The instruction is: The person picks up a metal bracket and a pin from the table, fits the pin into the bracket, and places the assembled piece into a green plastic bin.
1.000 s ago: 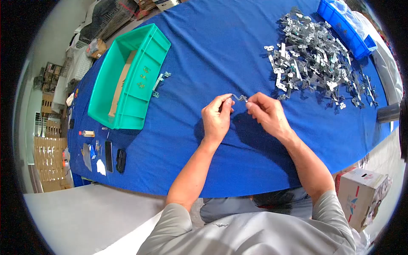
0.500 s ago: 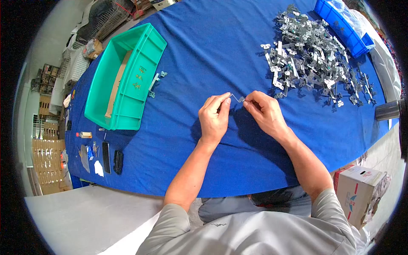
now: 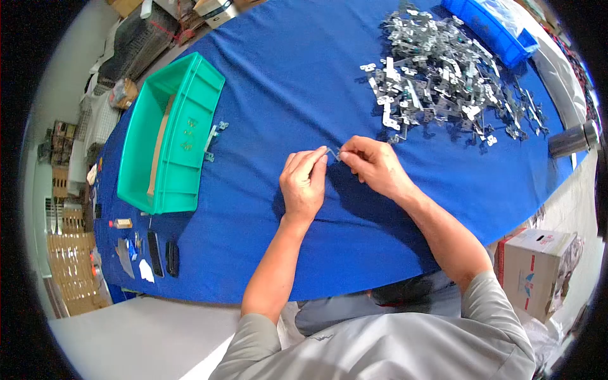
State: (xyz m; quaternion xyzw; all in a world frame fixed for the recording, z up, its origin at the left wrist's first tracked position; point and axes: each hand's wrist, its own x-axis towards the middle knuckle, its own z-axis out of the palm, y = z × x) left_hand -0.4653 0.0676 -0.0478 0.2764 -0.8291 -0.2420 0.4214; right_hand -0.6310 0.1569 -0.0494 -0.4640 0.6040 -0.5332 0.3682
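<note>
Between my two hands is a small bent metal bracket (image 3: 332,154), held over the blue cloth. My left hand (image 3: 303,183) pinches one end of it between thumb and fingertips. The other end is in the fingertips of my right hand (image 3: 373,163), which partly hide it. A large heap of similar metal brackets (image 3: 437,69) lies on the cloth to the upper right. A few more brackets (image 3: 213,140) lie beside the right wall of the green bin.
The green bin (image 3: 180,142) stands on the left, a strip of cardboard inside. A blue crate (image 3: 494,31) with clear plastic is at the far right, above a grey cylinder (image 3: 570,140). A phone (image 3: 155,253) and a small bottle (image 3: 120,223) lie at the lower left.
The view has shifted a little, so the table's contents sit further left. My right hand has come slightly closer to my left, and both still hold the bracket.
</note>
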